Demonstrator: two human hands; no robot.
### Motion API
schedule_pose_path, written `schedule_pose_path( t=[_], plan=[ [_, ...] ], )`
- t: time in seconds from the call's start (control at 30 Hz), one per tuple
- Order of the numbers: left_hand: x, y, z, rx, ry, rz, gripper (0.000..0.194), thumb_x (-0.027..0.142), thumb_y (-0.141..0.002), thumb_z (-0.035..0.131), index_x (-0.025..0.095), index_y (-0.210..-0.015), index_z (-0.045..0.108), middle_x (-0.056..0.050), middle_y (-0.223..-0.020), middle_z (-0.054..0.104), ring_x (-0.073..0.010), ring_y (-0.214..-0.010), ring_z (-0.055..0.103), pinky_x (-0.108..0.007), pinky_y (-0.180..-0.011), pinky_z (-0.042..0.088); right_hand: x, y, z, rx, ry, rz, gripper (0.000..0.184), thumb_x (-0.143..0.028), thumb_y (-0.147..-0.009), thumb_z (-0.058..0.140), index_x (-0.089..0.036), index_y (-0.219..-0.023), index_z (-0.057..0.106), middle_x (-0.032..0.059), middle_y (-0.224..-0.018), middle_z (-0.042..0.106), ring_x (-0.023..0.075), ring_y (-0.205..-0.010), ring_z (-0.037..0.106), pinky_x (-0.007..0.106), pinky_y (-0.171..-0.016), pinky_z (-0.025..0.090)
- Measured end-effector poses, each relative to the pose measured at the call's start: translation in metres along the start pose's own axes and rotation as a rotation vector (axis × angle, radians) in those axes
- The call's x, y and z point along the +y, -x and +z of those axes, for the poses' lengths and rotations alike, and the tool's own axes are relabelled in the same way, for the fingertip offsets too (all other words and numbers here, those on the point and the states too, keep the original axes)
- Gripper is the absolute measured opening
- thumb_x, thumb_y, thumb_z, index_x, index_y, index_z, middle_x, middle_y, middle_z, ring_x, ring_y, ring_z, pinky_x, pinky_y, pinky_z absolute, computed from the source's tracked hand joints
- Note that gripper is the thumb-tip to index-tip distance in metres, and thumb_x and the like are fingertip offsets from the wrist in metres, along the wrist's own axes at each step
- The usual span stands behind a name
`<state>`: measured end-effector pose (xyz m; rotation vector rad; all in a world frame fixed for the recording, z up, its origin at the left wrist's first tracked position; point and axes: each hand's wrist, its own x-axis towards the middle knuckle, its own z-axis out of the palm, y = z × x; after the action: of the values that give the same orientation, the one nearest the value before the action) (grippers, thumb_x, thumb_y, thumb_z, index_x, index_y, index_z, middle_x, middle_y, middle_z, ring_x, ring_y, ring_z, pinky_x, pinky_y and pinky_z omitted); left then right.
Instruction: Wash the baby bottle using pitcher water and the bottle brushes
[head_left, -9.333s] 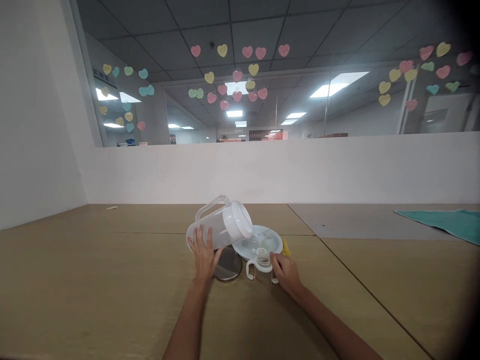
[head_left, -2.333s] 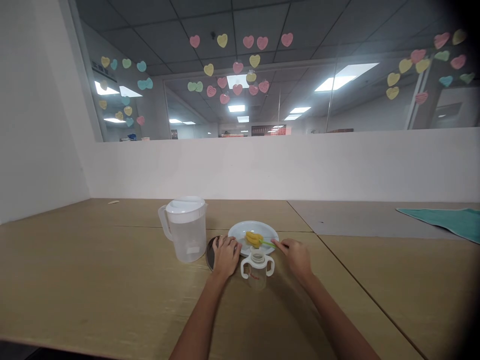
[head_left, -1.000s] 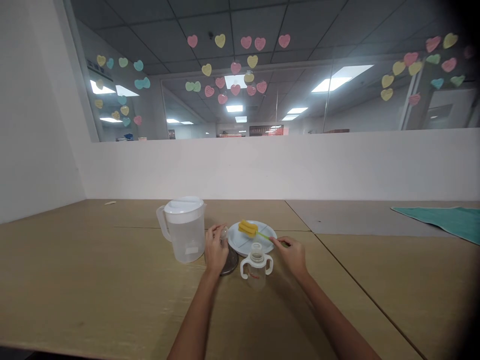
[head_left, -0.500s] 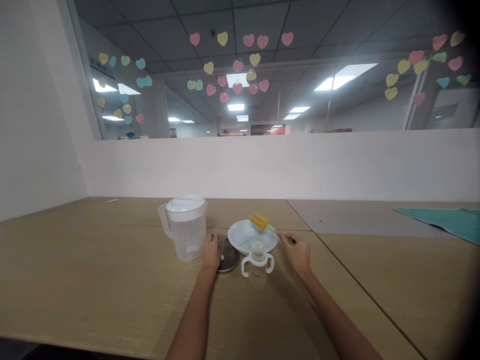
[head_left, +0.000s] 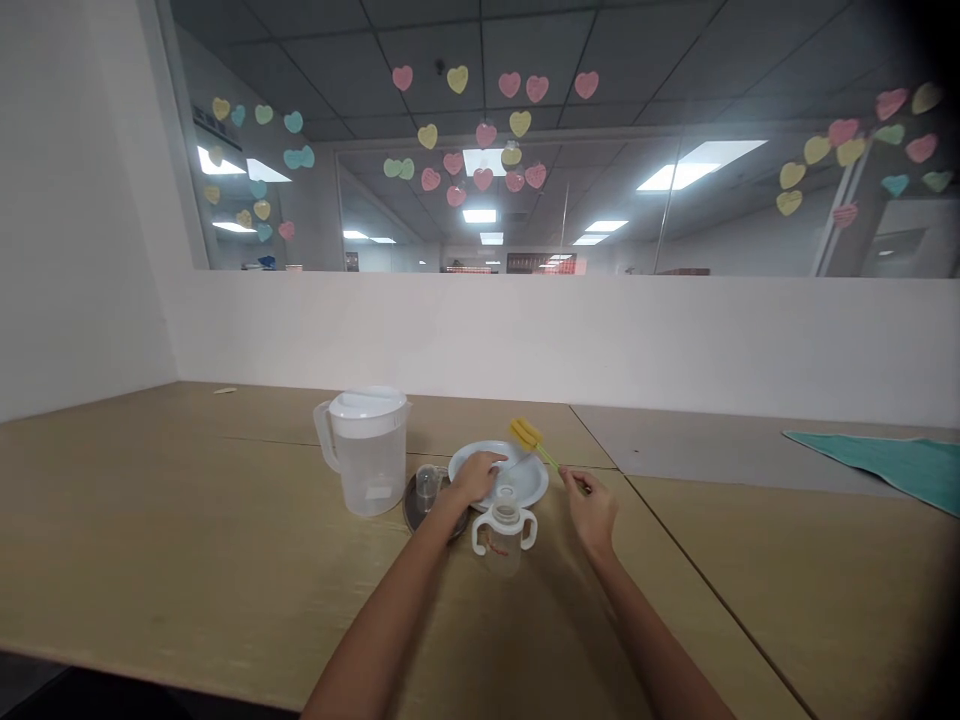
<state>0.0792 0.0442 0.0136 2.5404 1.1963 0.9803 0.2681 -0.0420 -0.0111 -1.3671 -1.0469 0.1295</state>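
Note:
My left hand (head_left: 478,474) reaches over the near rim of a white plate (head_left: 531,484), fingers curled down on something small that I cannot make out. My right hand (head_left: 591,503) pinches the thin green handle of a brush with a yellow sponge head (head_left: 527,434), raised above the plate's far side. A clear two-handled baby bottle (head_left: 504,530) stands uncapped between my hands. A small clear cap (head_left: 427,482) sits on a dark round lid (head_left: 414,497) left of the plate.
A clear plastic pitcher (head_left: 366,450) with a white lid stands to the left. A teal cloth (head_left: 892,459) lies at the far right. The wooden table (head_left: 187,540) ends at a low white partition with glass above.
My left hand left the clear cap on the dark lid and moved right onto the plate. The brush head rose and swung right, off the plate.

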Motion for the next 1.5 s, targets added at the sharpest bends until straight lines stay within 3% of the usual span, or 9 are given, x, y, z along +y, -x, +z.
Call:
schedule_pose_path(
  t=[0.2, 0.33, 0.53, 0.73, 0.93, 1.07, 1.27, 1.37, 1.5],
  plan=[
    [0.004, -0.02, 0.023, -0.063, 0.021, 0.0, 0.014, 0.007, -0.066, 0.057, 0.017, -0.066, 0.067, -0.007, -0.08, 0.067, -0.021, -0.08, 0.061, -0.033, -0.082, 0.046, 0.004, -0.003, 0.001, -0.005, 0.0, -0.017, 0.053, -0.06, -0.074, 0.048, -0.011, -0.074, 0.068, 0.0129, -0.075, 0.068, 0.0238, -0.068, 0.061, 0.03, -0.064, 0.041],
    [-0.001, -0.015, 0.016, 0.0, 0.096, -0.016, 0.021, 0.004, -0.066, 0.053, 0.016, -0.074, 0.068, -0.006, -0.079, 0.067, -0.0193, -0.08, 0.06, -0.032, -0.082, 0.046, 0.005, -0.003, 0.002, -0.003, 0.009, 0.01, 0.049, -0.058, -0.073, 0.049, -0.013, -0.073, 0.068, 0.0116, -0.076, 0.068, 0.0234, -0.07, 0.061, 0.03, -0.065, 0.041],
    [-0.015, 0.002, -0.002, 0.214, 0.316, -0.089, 0.027, 0.012, -0.072, 0.051, 0.016, -0.095, 0.064, -0.006, -0.089, 0.066, -0.0141, -0.078, 0.061, -0.027, -0.072, 0.05, -0.004, -0.002, 0.001, -0.018, -0.082, -0.002, 0.046, -0.055, -0.075, 0.048, -0.012, -0.068, 0.065, 0.0104, -0.068, 0.065, 0.0214, -0.064, 0.057, 0.029, -0.061, 0.041],
    [-0.022, 0.031, -0.02, 0.479, 0.527, -0.153, 0.024, 0.025, -0.073, 0.053, 0.014, -0.094, 0.059, -0.008, -0.091, 0.065, -0.0151, -0.082, 0.062, -0.028, -0.074, 0.05, -0.01, 0.004, 0.011, -0.353, -0.276, -0.028, 0.044, -0.056, -0.069, 0.056, -0.014, -0.055, 0.059, -0.0007, -0.047, 0.049, 0.0115, -0.046, 0.044, 0.023, -0.048, 0.035],
    [-0.025, 0.051, -0.037, 0.637, 0.597, -0.189, 0.016, 0.026, -0.07, 0.052, 0.015, -0.081, 0.057, -0.001, -0.071, 0.06, -0.0134, -0.071, 0.058, -0.025, -0.068, 0.047, -0.01, 0.014, 0.02, -0.328, -0.278, 0.002, 0.046, -0.058, -0.066, 0.058, -0.012, -0.056, 0.059, 0.0006, -0.051, 0.051, 0.0113, -0.05, 0.043, 0.022, -0.048, 0.032],
    [-0.031, 0.063, -0.041, 0.63, 0.512, -0.192, 0.018, 0.022, -0.071, 0.048, 0.017, -0.083, 0.06, -0.004, -0.085, 0.06, -0.0151, -0.079, 0.057, -0.026, -0.071, 0.045, -0.006, 0.013, 0.019, -0.249, -0.275, 0.03, 0.046, -0.057, -0.067, 0.058, -0.012, -0.059, 0.06, 0.002, -0.054, 0.053, 0.012, -0.052, 0.045, 0.022, -0.049, 0.032],
    [-0.044, 0.077, -0.038, 0.436, 0.019, -0.282, 0.033, 0.003, -0.064, 0.04, 0.018, -0.087, 0.059, -0.005, -0.087, 0.057, -0.017, -0.082, 0.052, -0.029, -0.077, 0.041, 0.001, 0.009, 0.016, -0.147, -0.223, 0.051, 0.048, -0.058, -0.068, 0.056, -0.01, -0.064, 0.064, 0.005, -0.06, 0.059, 0.0135, -0.055, 0.048, 0.023, -0.05, 0.034],
    [-0.049, 0.079, -0.034, 0.355, -0.034, -0.301, 0.037, -0.001, -0.059, 0.041, 0.018, -0.086, 0.058, -0.004, -0.086, 0.056, -0.0177, -0.087, 0.051, -0.029, -0.081, 0.039, 0.002, 0.008, 0.015, -0.131, -0.194, 0.045, 0.048, -0.058, -0.068, 0.056, -0.01, -0.064, 0.064, 0.0061, -0.061, 0.06, 0.0145, -0.056, 0.05, 0.023, -0.052, 0.036],
    [-0.056, 0.078, -0.028, 0.316, -0.008, -0.335, 0.037, -0.001, -0.059, 0.042, 0.017, -0.086, 0.057, -0.002, -0.078, 0.056, -0.0156, -0.078, 0.053, -0.026, -0.075, 0.041, 0.002, 0.007, 0.014, -0.135, -0.174, 0.04, 0.049, -0.059, -0.068, 0.055, -0.011, -0.065, 0.064, 0.0065, -0.061, 0.062, 0.0152, -0.057, 0.051, 0.024, -0.053, 0.037]
  ],
)
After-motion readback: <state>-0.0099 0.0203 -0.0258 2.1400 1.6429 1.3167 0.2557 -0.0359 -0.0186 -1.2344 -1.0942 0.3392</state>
